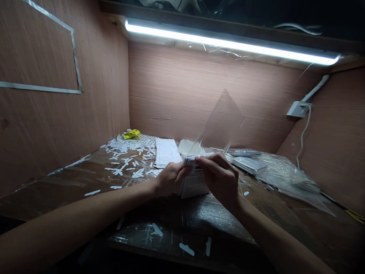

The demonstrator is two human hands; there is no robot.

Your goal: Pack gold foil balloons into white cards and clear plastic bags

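A stack of printed white cards (195, 184) stands upright on the dark tabletop (199, 213), near the middle of the view. My left hand (171, 177) grips its left side, thumb in front. Pinched at the top edge of the stack are the fingers of my right hand (221, 173); whether they hold the cards or the film is hard to tell. A clear plastic sleeve (224, 114) rises, slightly blurred, above both hands.
White cut-out tabs (116, 169) lie scattered at the left. Behind my hands are white sheets (165, 150). A yellow label roll (131, 134) sits at the back left. Sleeved packs (248, 163) and a heap of clear bags (288, 175) lie at the right.
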